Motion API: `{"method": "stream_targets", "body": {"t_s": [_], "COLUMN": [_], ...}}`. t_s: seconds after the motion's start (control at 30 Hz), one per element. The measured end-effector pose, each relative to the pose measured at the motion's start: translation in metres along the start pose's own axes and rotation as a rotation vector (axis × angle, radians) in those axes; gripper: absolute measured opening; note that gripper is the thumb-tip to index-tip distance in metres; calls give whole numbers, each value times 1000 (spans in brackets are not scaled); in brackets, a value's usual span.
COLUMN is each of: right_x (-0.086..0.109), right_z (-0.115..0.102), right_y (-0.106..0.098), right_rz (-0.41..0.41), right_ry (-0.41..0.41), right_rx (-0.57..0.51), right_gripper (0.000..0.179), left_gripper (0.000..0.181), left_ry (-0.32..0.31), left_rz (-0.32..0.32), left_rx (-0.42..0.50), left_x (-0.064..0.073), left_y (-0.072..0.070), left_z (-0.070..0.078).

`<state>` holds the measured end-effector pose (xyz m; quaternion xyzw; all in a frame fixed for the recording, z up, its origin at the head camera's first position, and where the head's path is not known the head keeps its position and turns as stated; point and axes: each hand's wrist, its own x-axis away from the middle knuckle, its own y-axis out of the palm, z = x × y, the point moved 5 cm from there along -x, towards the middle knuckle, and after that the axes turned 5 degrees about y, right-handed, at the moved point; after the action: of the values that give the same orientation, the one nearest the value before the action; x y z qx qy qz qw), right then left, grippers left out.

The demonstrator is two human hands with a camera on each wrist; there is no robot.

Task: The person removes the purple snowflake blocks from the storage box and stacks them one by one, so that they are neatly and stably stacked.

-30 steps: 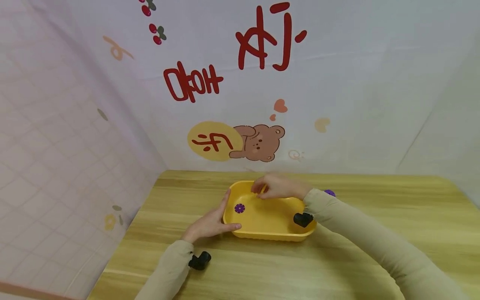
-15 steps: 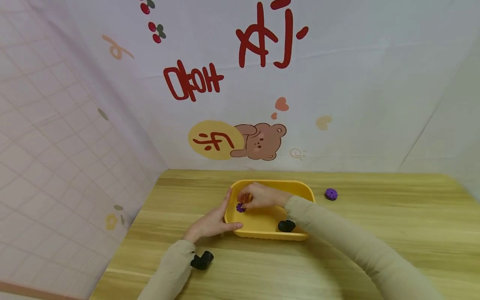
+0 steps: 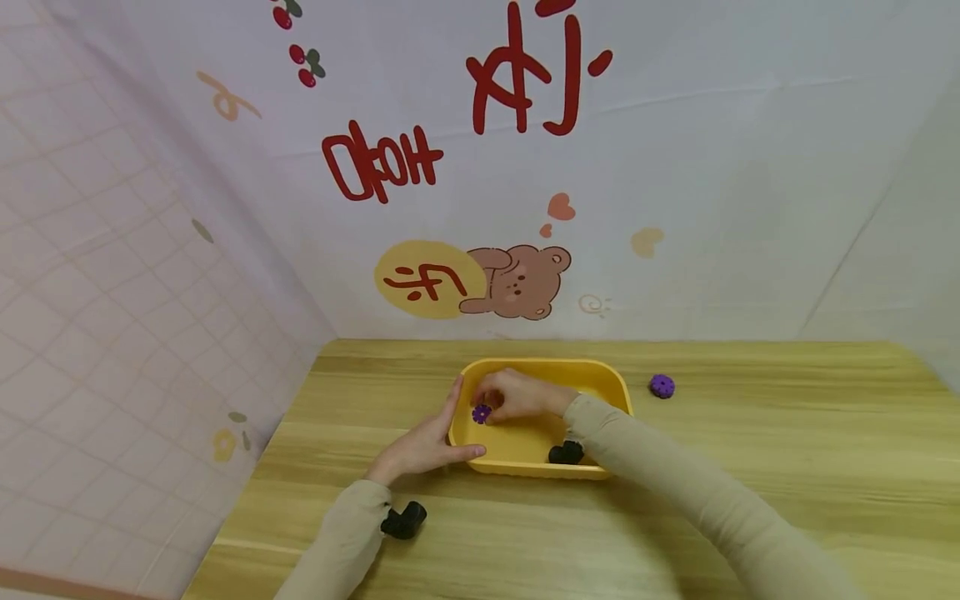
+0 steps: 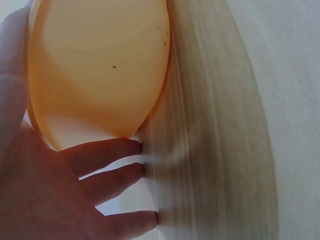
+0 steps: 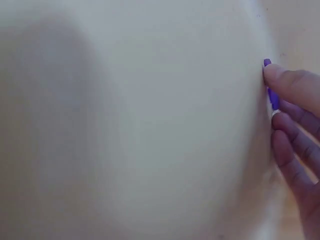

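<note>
A yellow plastic tray (image 3: 510, 446) stands on the wooden table. My left hand (image 3: 424, 444) spans the tray's left end, thumb over the front rim and a finger along the left side. In the left wrist view its fingers (image 4: 112, 155) are spread and fairly straight, tips at the tray's outer wall. My right hand (image 3: 517, 395) reaches inside the tray near the left end. There it pinches a purple notched snowflake disc (image 3: 481, 414). The right wrist view shows the thumb against the purple disc (image 5: 274, 99), seen edge-on, with fingers behind it.
More purple notched discs (image 3: 662, 386), seemingly stacked, lie on the table (image 3: 765, 433) to the right of the tray. A printed white cloth (image 3: 712, 208) hangs at the table's back edge, with another pale sheet on the left.
My right hand has moved left and down inside the tray to the purple disc and now pinches it. The discs at right have come into full view. My left hand has stayed at the tray.
</note>
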<state>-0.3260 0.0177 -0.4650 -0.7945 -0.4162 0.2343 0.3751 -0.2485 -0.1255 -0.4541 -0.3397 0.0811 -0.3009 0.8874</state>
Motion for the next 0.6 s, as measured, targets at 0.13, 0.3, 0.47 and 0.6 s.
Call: {"method": "stream_targets", "body": {"t_s": [0.13,0.3,0.47,0.6], "right_x": [-2,-3,1,3], "right_z": [0,-1,0,-2], "right_y": [0,0,3,3], "right_rz": [13,21,19,7], "right_ry": [-17,-37,-16,-2], "right_rx": [27,53,78,107], "right_gripper": [27,29,31,30], "left_gripper": [109,110,109,109], "left_ry": [-4,-22,-32,-21], "left_rz": [0,-1,0,-1], "left_rx": [-10,-28,-48,-46], "left_x": [1,2,1,2], "left_y": [-2,-5,-3,-1], "left_z": [-1,-2,-1,0]}}
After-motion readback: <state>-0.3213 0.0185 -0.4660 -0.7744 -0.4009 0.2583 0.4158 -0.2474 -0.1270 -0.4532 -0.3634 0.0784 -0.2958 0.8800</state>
